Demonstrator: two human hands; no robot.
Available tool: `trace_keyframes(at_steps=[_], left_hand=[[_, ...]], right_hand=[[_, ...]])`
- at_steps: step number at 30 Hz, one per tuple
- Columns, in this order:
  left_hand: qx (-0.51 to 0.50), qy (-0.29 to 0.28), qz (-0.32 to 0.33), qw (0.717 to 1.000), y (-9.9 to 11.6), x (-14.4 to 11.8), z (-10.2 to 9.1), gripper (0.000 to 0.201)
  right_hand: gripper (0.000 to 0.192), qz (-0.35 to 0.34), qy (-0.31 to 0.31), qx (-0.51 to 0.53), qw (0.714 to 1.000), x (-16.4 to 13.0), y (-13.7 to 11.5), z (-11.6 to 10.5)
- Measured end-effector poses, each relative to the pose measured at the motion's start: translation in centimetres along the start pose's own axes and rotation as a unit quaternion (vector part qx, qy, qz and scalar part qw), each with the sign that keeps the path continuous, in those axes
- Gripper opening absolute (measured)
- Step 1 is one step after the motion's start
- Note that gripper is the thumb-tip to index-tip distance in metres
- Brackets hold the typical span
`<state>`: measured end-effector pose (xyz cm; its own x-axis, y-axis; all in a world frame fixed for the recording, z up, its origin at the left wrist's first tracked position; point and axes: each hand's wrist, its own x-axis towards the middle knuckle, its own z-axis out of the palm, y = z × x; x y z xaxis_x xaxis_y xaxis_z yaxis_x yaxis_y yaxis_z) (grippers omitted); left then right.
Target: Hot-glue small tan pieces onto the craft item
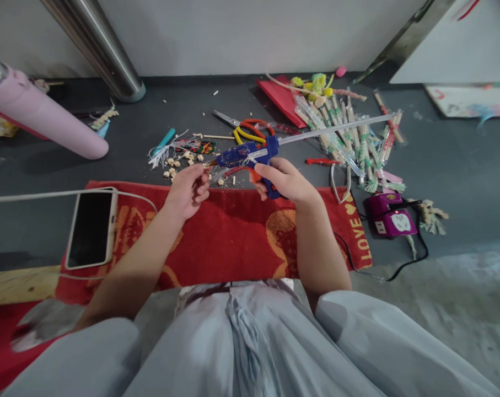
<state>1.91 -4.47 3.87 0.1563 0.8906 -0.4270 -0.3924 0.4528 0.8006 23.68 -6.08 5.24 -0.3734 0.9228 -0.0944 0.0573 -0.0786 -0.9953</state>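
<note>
My right hand (285, 181) grips the handle of a blue glue gun (250, 154), whose nozzle points left. A long clear glue stick (336, 128) juts from the gun's back toward the right. My left hand (189, 190) is curled just left of the nozzle, its fingertips pinched on something small that I cannot make out. Both hands hover over the far edge of a red patterned mat (233, 237).
A phone (91, 227) with a white cable lies on the mat's left. Scissors and pliers (250, 131), small scraps (177, 160), wrapped sticks (349, 138), a red sheet (280, 96), a purple power strip (388, 218), a pink cylinder (43, 118) and a metal pole (105, 52) surround the floor.
</note>
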Motion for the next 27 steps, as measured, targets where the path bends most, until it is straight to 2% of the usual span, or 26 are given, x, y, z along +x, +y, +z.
trace_keyframes(at_steps=[5, 27], left_hand=[[-0.007, 0.007, -0.002, 1.000, -0.04, 0.04, 0.02, 0.014], [0.010, 0.000, 0.002, 1.000, -0.06, -0.05, 0.07, 0.019]], right_hand=[[0.038, 0.001, 0.010, -0.003, 1.000, -0.02, -0.02, -0.03], [0.038, -0.002, 0.004, -0.022, 1.000, -0.12, -0.02, -0.17]])
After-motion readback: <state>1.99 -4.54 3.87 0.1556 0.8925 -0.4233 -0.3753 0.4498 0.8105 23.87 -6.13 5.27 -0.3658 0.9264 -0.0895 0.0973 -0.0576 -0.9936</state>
